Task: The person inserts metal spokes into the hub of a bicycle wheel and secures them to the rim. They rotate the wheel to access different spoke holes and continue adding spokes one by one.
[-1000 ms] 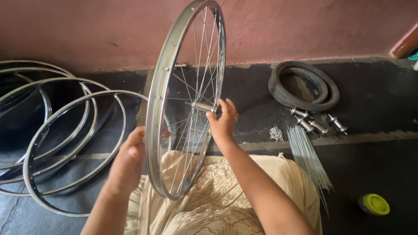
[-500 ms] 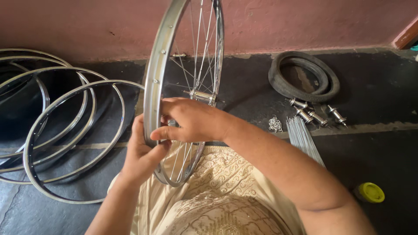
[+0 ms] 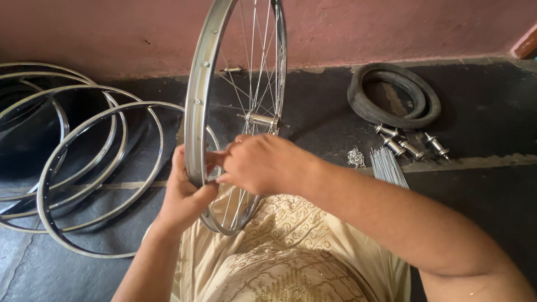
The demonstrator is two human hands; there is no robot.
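Observation:
A spoked bicycle wheel stands upright in front of me, its silver rim edge-on and its hub at the centre. My left hand grips the near lower part of the rim from the left. From the other side my right hand reaches across, fingers pinched at the rim beside the left hand. What the fingertips pinch is too small to tell. The wheel's bottom rests against my cream patterned clothing.
Several bare silver rims lie stacked on the dark floor at left. At right lie a black tyre, three loose hubs, a bundle of spokes and a small heap of nipples. A pink wall runs behind.
My right hand left the hub and came across to the rim beside my left hand. The view has shifted slightly closer to the wheel.

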